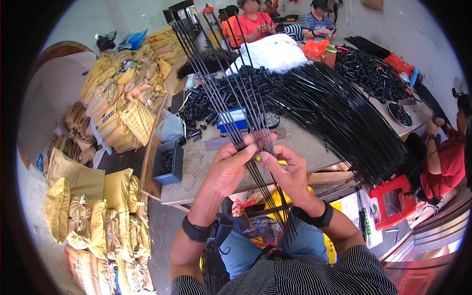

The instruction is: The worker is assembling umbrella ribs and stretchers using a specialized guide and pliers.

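Both of my hands are raised over the near edge of the worktable [196, 184], side by side, with long thin black rods passing through them. My left hand [223, 169] is closed, its thumb and fingers pinching a bundle of several black rods [210, 93]. Close on its right, my right hand [289, 172] also has thumb and fingers closed on a smaller group of rods [256, 105]. The rods slant away from me toward the far left, and their near ends hang over my lap. Dark straps circle both wrists.
A large pile of black rods [339, 113] covers the table's right side. Beyond my hands are a blue box [233, 120] and heaped black tubular parts [199, 109]. A grey bin [168, 164] stands left; stacked yellow sacks [118, 108] lie farther left. A red stool [393, 201] and co-workers are nearby.
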The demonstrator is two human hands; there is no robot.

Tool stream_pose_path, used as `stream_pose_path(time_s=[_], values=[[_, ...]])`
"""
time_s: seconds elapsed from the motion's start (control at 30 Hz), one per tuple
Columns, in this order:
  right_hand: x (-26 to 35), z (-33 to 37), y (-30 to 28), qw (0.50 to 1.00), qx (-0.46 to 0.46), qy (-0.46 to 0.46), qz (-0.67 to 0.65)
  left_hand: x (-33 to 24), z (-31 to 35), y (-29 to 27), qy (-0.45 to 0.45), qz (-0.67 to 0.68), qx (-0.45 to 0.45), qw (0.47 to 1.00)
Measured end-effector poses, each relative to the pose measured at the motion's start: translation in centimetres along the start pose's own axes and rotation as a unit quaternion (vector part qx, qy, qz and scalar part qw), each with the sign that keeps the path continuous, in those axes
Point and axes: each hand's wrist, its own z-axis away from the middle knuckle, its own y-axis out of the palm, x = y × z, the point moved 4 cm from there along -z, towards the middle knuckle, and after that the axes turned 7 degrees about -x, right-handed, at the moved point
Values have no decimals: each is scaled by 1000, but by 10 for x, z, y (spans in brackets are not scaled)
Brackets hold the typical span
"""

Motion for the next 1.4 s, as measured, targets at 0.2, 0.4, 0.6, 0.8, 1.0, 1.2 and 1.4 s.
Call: stream_pose_path(time_s=[0.2, 0.4, 0.6, 0.8, 1.0, 1.2, 1.4], values=[[0, 1, 4, 994, 39, -49, 86, 5, 1, -6, -8, 76, -58, 995], [-9, 4, 0, 999, -43, -7, -2, 3, 2, 0, 20, 100, -85, 991], [-2, -18, 5, 989, 11, 110, -97, -2, 6, -9, 40, 31, -231, 972], [-25, -174, -19, 966, -53, -145, 206, -13, 12, -16, 33, 22, -256, 966], [-64, -188, -80, 860, 15, -158, 486, -21, 25, -24, 65, 25, -244, 967], [-122, -130, -141, 695, 104, -90, 706, -22, 22, -31, 52, 18, -241, 969], [-60, -113, -98, 770, 197, -60, 604, -18, 17, -35, 51, 13, -242, 969]])
